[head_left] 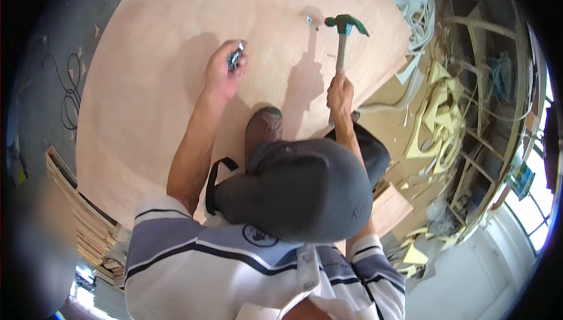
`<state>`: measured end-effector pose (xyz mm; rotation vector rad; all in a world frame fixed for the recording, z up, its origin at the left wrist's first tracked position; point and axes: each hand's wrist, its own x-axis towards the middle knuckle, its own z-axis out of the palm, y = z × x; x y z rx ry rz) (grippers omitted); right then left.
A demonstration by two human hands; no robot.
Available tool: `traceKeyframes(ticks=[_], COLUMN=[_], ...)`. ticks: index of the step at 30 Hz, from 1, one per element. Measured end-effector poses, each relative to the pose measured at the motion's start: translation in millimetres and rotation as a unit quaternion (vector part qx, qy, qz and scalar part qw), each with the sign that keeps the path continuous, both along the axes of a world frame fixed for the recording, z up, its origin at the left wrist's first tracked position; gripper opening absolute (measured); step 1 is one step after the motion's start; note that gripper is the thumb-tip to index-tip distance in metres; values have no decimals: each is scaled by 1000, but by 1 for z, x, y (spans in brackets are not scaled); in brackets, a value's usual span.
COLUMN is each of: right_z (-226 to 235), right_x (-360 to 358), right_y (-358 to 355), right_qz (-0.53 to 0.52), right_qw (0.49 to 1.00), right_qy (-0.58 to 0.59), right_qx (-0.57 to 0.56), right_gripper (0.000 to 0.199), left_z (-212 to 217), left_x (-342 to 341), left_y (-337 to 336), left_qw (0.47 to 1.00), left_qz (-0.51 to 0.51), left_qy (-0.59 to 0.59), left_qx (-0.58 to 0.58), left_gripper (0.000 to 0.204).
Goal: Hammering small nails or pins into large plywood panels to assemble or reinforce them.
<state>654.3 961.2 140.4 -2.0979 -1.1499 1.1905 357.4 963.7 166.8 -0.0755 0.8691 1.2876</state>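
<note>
My right hand [340,92] is closed around the pale handle of a claw hammer [342,47]. Its green head is raised above a large sheet of plywood [252,15], and its shadow falls across the wood. Beneath and to the left of the head, a small shiny metal piece [308,20] sits on the plywood. Several small silvery metal fasteners [234,58] are gathered in my left hand [225,68], its fingers curled about them; their exact kind is too small to tell. That hand hovers over the sheet, left of the hammer.
My shoe [263,125] rests on the plywood. Yellowish offcuts [437,112] and white strips [413,3] lie heaped to the right, beside a wooden rack [478,85]. At the left are a black cable [70,94] on the floor and stacked wood strips [82,217].
</note>
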Motion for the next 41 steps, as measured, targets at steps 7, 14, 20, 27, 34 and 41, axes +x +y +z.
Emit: traceKeyframes(ticks=[7, 14, 20, 27, 34, 41], right_z=[6, 5, -4, -13, -16, -12], right_x=[57, 53, 41, 43, 46, 49], right_y=[-55, -65, -70, -72, -72, -74], right_qz=[-74, -49, -25, -29, -27, -29], right_qw=[996, 998, 997, 997, 996, 998], right_qy=[-38, -31, -68, -53, -64, -46], right_qx=[-18, -16, 41, 56, 59, 37], right_gripper=[50, 51, 52, 53, 52, 51], left_z=[-21, -54, -63, -76, -72, -68], left_x=[42, 92, 119, 133, 133, 122], left_y=[24, 81, 122, 128, 129, 156], left_qw=[989, 931, 853, 743, 689, 657], left_qz=[-122, -242, -275, -285, -301, -424], left_qy=[76, 267, 437, 592, 637, 609], left_qx=[22, 60, 78, 124, 174, 134], left_gripper=[21, 16, 16, 20, 21, 24])
